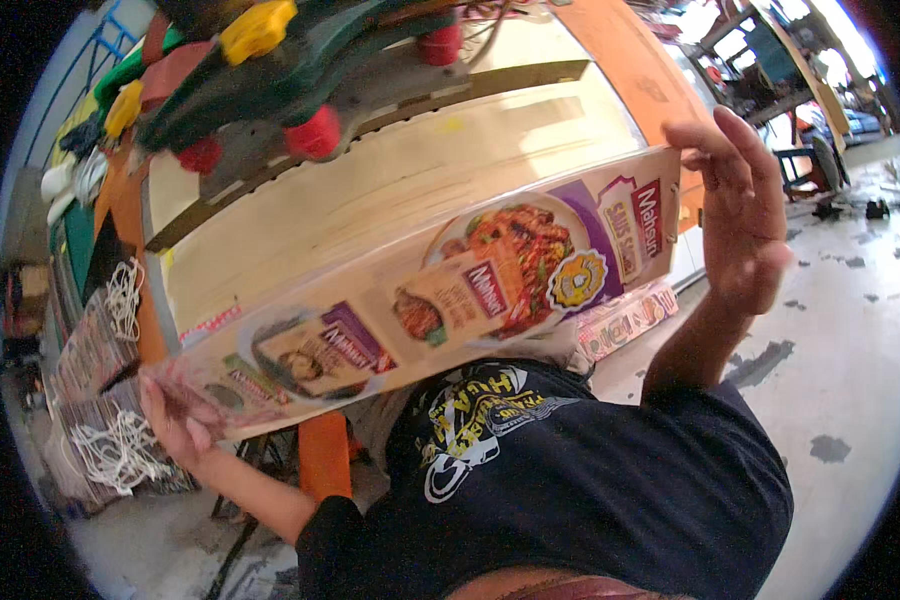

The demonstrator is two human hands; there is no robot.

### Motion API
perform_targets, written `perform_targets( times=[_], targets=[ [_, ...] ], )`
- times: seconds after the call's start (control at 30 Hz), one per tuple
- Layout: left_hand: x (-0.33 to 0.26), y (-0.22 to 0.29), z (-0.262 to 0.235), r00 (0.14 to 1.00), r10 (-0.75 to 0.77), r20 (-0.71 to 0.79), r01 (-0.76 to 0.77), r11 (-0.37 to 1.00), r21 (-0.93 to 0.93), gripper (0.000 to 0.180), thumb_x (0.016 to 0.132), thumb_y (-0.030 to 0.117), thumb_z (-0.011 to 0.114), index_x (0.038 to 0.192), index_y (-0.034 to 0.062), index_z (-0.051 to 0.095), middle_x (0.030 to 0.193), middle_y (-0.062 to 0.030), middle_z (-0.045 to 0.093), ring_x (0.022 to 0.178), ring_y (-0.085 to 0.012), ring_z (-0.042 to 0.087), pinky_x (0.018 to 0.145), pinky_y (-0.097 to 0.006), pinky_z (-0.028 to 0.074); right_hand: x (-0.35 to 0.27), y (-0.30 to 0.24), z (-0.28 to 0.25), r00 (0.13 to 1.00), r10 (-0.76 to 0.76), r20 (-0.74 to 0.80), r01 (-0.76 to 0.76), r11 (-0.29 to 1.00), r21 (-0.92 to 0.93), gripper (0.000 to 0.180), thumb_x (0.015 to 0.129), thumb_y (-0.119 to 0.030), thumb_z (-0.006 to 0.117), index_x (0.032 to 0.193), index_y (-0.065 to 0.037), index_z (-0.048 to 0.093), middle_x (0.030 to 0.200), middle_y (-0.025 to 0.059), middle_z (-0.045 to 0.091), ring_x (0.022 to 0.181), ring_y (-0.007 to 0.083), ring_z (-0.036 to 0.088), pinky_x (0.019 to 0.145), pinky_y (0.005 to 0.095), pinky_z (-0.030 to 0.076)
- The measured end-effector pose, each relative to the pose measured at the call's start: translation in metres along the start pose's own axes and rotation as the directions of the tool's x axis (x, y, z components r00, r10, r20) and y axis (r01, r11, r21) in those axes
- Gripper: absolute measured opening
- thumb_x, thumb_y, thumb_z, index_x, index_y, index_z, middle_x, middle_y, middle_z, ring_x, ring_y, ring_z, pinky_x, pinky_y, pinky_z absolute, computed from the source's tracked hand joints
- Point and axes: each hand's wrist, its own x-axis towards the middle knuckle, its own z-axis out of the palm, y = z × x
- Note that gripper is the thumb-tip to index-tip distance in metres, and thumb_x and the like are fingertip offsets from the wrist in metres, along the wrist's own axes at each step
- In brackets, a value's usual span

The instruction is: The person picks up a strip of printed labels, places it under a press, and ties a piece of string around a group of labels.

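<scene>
A long, flat printed panel (410, 310) with pictures of food on a beige and purple ground lies slantwise across my view, tilted up to the right. Its lower left end is in my left hand (178, 425), whose fingers are closed on it. My right hand (740, 210) is raised at the other end, its fingers stretched and apart. The fingertips touch or nearly touch the panel's upper right corner. Behind the panel is a cream work surface (410, 165) with orange edges.
A dark green machine (230, 95) with red and yellow knobs stands over the far side of the work surface. Stacks of printed sheets (85, 345) with white strings (120, 455) are at the left. A pink printed piece (625, 320) shows below the panel. Stained floor (830, 330) extends at right.
</scene>
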Motion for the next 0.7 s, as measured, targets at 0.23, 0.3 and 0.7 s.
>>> perform_targets(
  times=[0.23, 0.3, 0.7],
  targets=[
    [-0.017, 0.006, 0.028, 0.998, -0.03, 0.053, 0.034, 0.996, -0.085, 0.017, 0.101, 0.019, 0.064, 0.111, 0.0042, 0.063, 0.103, -0.006, 0.068, 0.092, -0.0165, 0.067, 0.084, -0.03, 0.055, 0.001, 0.033, 0.01, 0.978, 0.206, 0.005, -0.205, 0.975, -0.084, 0.102, 0.091, -0.071, 0.056, 0.157, 0.003, 0.03, 0.151, 0.0274, 0.046, 0.141, 0.0318, 0.045, 0.117, 0.0422, 0.029],
    [-0.01, 0.002, 0.028, 1.0, -0.01, 0.029, 0.012, 0.998, -0.064, 0.018, 0.1, 0.019, 0.066, 0.111, 0.0045, 0.064, 0.103, -0.0031, 0.068, 0.093, -0.0127, 0.066, 0.082, -0.027, 0.053, -0.014, 0.035, -0.001, 0.942, 0.306, 0.136, -0.313, 0.949, 0.031, 0.088, 0.097, -0.058, 0.058, 0.152, 0.007, 0.035, 0.148, 0.0224, 0.05, 0.126, 0.024, 0.055, 0.107, 0.037, 0.04],
    [-0.021, 0.026, 0.107, 0.975, 0.153, -0.159, -0.1, 0.95, 0.297, 0.03, 0.098, 0.013, 0.066, 0.125, 0.0022, 0.057, 0.107, -0.0053, 0.068, 0.102, -0.0124, 0.064, 0.091, -0.027, 0.05, -0.026, 0.068, -0.01, 0.73, 0.67, 0.138, -0.675, 0.738, -0.017, 0.046, 0.103, -0.016, 0.061, 0.145, 0.0, 0.05, 0.121, 0.0094, 0.067, 0.103, 0.0121, 0.064, 0.088, 0.0254, 0.051]
  ],
)
